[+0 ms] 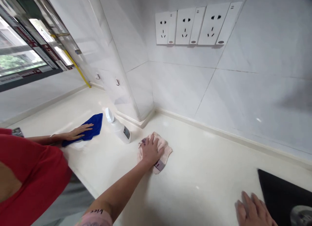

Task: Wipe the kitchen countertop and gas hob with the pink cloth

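Observation:
My left hand presses on a crumpled pale pink cloth with dark purple patches, fingers bent over it. The cloth lies on the white countertop, near the wall corner. To the left of it stands a white spray bottle with a dark label, tilted in the view. At the lower right, my right hand rests on the countertop with its fingers a little apart and nothing visible in them. Its lower part is cut off by the frame.
At the left, another person in a red top has a hand on a blue cloth. A black panel lies beside my right hand. Wall sockets sit above the counter, and a yellow pipe runs by the window.

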Demonstrator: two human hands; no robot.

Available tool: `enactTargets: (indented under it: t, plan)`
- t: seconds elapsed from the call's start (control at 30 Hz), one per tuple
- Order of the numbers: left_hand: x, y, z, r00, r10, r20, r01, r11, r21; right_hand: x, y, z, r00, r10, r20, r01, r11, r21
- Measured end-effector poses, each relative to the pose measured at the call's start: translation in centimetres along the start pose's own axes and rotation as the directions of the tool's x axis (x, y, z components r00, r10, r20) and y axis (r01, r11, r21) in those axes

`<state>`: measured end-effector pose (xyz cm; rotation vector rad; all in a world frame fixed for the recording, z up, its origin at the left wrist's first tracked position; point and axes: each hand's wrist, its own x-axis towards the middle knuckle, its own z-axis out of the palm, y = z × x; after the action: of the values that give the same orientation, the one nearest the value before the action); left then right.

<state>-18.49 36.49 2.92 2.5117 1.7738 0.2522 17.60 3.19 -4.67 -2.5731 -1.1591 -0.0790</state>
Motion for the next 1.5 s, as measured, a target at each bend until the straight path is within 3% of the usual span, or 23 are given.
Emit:
enactTargets:
  t: [0.13,0.37,0.6,0.7,0.8,0.97,1.03,1.1,1.17,1.27,1.37,1.5]
  plan:
    - [-6.0,2.4,0.3,0.998,0.064,-0.008,-0.064,0.997,-0.038,-0.2,-1.6,-0.9,0.999,0.034,0.023,-0.034,0.999,-0.037]
    - [-14.5,10.6,1.2,0.965,0.247,0.092,-0.224,0.951,-0.212,-0.3,-2.3,-1.2,0.999,-0.009,-0.030,0.006,0.998,-0.069]
    - [-18.2,20.4,3.7,0.882,0.440,0.168,-0.331,0.833,-0.443,-0.2,-2.4,-1.2,0.999,-0.033,-0.043,0.029,0.997,-0.074]
    - [-18.4,22.3,3.9,0.857,0.496,0.141,-0.369,0.780,-0.505,-0.3,-2.5,-1.4,0.997,-0.061,-0.053,0.059,0.997,-0.049]
    - [-17.8,19.7,3.4,0.882,0.469,0.048,-0.386,0.776,-0.499,-0.3,-2.3,-1.3,0.993,-0.074,-0.087,0.076,0.997,0.012]
    - [-15.9,7.3,1.4,0.970,0.244,0.001,-0.239,0.951,-0.195,-0.1,-1.3,-1.4,0.997,-0.056,-0.061,0.067,0.980,0.185]
    - [-15.6,2.5,1.1,0.983,0.183,-0.026,-0.184,0.981,-0.064,-0.6,-1.4,-1.9,0.997,-0.069,-0.041,0.078,0.959,0.274]
    - [-15.6,-0.5,1.4,0.984,0.176,-0.040,-0.176,0.984,0.007,-1.5,-2.5,-2.6,0.985,-0.173,-0.018,0.170,0.933,0.316]
    - [-16.1,-1.7,2.1,0.984,0.170,-0.061,-0.167,0.985,0.041,-2.7,-4.5,-3.2,0.931,-0.361,0.051,0.329,0.892,0.310]
    - [-16.8,-1.5,3.0,0.982,0.157,-0.103,-0.151,0.986,0.064,-3.9,-8.4,-3.3,0.773,-0.586,0.245,0.515,0.804,0.298]
    - [-17.0,-1.2,3.1,0.982,0.152,-0.112,-0.145,0.987,0.070,-3.2,-12.0,-2.7,0.662,-0.638,0.393,0.560,0.770,0.306]
    - [-16.8,-1.4,2.5,0.986,0.139,-0.096,-0.133,0.989,0.063,0.9,-15.8,-2.4,0.609,-0.651,0.453,0.568,0.757,0.324]
